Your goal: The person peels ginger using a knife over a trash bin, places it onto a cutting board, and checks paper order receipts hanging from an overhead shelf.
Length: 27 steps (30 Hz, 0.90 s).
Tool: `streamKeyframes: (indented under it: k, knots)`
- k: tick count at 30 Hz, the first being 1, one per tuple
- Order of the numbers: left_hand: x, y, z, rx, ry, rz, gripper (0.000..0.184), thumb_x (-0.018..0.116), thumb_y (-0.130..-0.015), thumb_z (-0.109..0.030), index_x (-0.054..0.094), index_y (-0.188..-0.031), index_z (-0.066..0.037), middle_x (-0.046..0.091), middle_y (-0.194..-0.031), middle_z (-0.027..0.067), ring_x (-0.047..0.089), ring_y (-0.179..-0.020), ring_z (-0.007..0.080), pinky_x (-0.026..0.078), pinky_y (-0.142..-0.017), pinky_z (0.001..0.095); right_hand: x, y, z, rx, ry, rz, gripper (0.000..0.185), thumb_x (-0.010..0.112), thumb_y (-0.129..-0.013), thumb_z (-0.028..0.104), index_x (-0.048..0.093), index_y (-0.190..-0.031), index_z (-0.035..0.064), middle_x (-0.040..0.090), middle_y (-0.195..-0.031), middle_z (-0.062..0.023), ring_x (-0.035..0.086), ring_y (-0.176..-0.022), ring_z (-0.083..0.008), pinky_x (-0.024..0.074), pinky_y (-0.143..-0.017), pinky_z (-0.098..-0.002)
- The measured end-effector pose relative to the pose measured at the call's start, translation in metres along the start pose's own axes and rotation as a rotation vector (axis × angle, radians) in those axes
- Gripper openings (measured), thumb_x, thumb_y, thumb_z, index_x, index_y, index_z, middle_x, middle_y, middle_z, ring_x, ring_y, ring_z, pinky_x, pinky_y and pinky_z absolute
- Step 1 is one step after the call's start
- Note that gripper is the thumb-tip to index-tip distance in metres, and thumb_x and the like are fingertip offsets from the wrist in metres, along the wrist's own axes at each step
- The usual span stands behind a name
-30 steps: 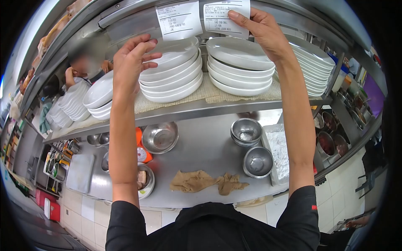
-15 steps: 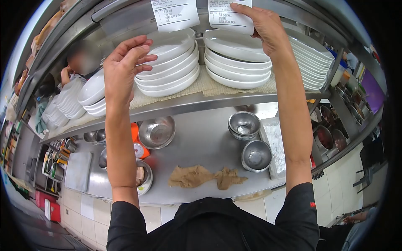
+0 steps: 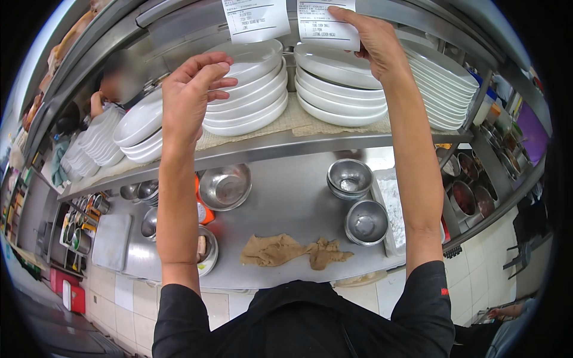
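My right hand (image 3: pixel 377 42) pinches a printed order slip (image 3: pixel 329 28) at its upper right corner, in front of the upper shelf. A second order slip (image 3: pixel 258 22) hangs to its left, with neither hand on it. My left hand (image 3: pixel 194 83) is raised at the shelf with its fingers apart and loosely curled, and I see nothing in it. Right behind its fingertips stands a stack of white plates (image 3: pixel 253 98). Below the slip in my right hand is another stack of white plates (image 3: pixel 340 89).
More plates line the metal shelf (image 3: pixel 268 148) at both ends. On the steel counter (image 3: pixel 286 203) below are metal bowls (image 3: pixel 225 187), stacked bowls (image 3: pixel 349 178), brown cloths (image 3: pixel 271 249), and a tray of white powder (image 3: pixel 391 206). Another person (image 3: pixel 116 80) is beyond the shelf at left.
My left hand has moved a little to the right, toward the plate stack. The left slip sits slightly farther right. My right hand keeps its hold on the other slip.
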<state>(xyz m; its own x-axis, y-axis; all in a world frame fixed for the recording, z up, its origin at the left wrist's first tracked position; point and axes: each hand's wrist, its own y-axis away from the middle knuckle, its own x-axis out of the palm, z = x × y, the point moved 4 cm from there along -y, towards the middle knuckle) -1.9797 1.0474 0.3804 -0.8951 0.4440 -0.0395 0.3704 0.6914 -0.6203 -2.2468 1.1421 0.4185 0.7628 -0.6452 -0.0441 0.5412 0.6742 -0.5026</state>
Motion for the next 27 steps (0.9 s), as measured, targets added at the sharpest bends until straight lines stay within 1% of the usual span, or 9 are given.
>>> streamKeyframes:
  k: [3,6,9,12,15,18,21,24,27]
  knots:
    - [0.000,-0.001,0.004,-0.016,0.061,-0.034,0.029,0.065,-0.081,-0.015,0.065,-0.103,0.004,0.069,-0.095,0.0112,0.067,-0.077,0.0152,0.050,-0.065,0.0244,0.006,0.004,0.004,0.017,-0.194,-0.005,0.034,0.075,-0.078,0.032,0.070,-0.089,0.0008,0.068,-0.079,-0.0062,0.063,-0.069,-0.0141,0.0461,-0.061,-0.0256]
    - [0.002,0.004,-0.004,0.217,-0.263,-0.192,0.028,0.067,-0.079,-0.014,0.067,-0.100,0.004,0.069,-0.090,0.0098,0.064,-0.074,0.0116,0.048,-0.063,0.0231,0.008,0.001,0.002,-0.013,-0.212,-0.011,0.039,0.076,-0.075,0.037,0.070,-0.093,0.0031,0.068,-0.084,-0.0050,0.061,-0.075,-0.0137,0.0445,-0.066,-0.0293]
    - [0.007,0.005,-0.016,0.264,-0.326,-0.222,0.022,0.066,-0.082,-0.013,0.069,-0.099,0.000,0.069,-0.095,0.0076,0.063,-0.081,0.0108,0.049,-0.071,0.0246,0.011,0.004,0.006,0.001,-0.211,-0.064,0.044,0.077,-0.072,0.044,0.069,-0.097,0.0074,0.068,-0.088,-0.0028,0.058,-0.079,-0.0133,0.0410,-0.069,-0.0322]
    - [0.010,-0.001,-0.018,0.258,-0.282,-0.224,0.022,0.066,-0.082,-0.013,0.069,-0.098,0.001,0.069,-0.093,0.0077,0.063,-0.080,0.0109,0.050,-0.071,0.0253,0.017,-0.010,-0.003,0.036,-0.295,-0.102,0.046,0.078,-0.070,0.047,0.069,-0.097,0.0121,0.067,-0.089,-0.0012,0.056,-0.079,-0.0127,0.0384,-0.068,-0.0329]
    - [0.010,-0.006,-0.013,0.237,-0.245,-0.207,0.024,0.066,-0.082,-0.014,0.069,-0.099,0.002,0.069,-0.092,0.0076,0.064,-0.081,0.0116,0.050,-0.071,0.0259,0.023,-0.012,-0.002,0.042,-0.378,-0.109,0.042,0.078,-0.069,0.048,0.069,-0.095,0.0159,0.066,-0.086,0.0011,0.055,-0.077,-0.0120,0.0363,-0.066,-0.0326]
    - [0.009,-0.011,-0.008,0.247,-0.198,-0.197,0.029,0.067,-0.081,-0.015,0.066,-0.103,0.005,0.068,-0.093,0.0093,0.065,-0.081,0.0143,0.051,-0.070,0.0269,0.024,-0.014,-0.001,0.063,-0.348,-0.191,0.041,0.079,-0.069,0.048,0.068,-0.093,0.0173,0.064,-0.081,0.0021,0.055,-0.072,-0.0105,0.0343,-0.060,-0.0295]
    - [0.009,-0.021,-0.007,0.174,-0.091,-0.199,0.035,0.068,-0.081,-0.016,0.063,-0.107,0.007,0.068,-0.097,0.0121,0.066,-0.082,0.0173,0.052,-0.070,0.0275,0.025,-0.019,-0.005,0.036,-0.363,-0.172,0.040,0.079,-0.069,0.049,0.067,-0.090,0.0165,0.062,-0.076,0.0018,0.054,-0.064,-0.0093,0.0349,-0.054,-0.0254]
    - [0.013,-0.029,-0.004,0.120,-0.001,-0.146,0.039,0.069,-0.080,-0.016,0.061,-0.109,0.008,0.067,-0.100,0.0148,0.066,-0.083,0.0185,0.053,-0.068,0.0275,0.027,-0.008,-0.001,0.002,-0.383,-0.173,0.038,0.078,-0.073,0.042,0.065,-0.088,0.0100,0.062,-0.071,-0.0009,0.053,-0.054,-0.0089,0.0376,-0.046,-0.0224]
    - [0.017,-0.035,0.000,0.110,0.024,-0.091,0.041,0.071,-0.079,-0.017,0.061,-0.110,0.008,0.067,-0.098,0.0144,0.066,-0.081,0.0180,0.053,-0.067,0.0268,0.022,0.003,-0.007,-0.067,-0.311,-0.162,0.047,0.081,-0.071,0.033,0.063,-0.099,0.0006,0.062,-0.091,-0.0048,0.057,-0.080,-0.0124,0.0462,-0.067,-0.0265]
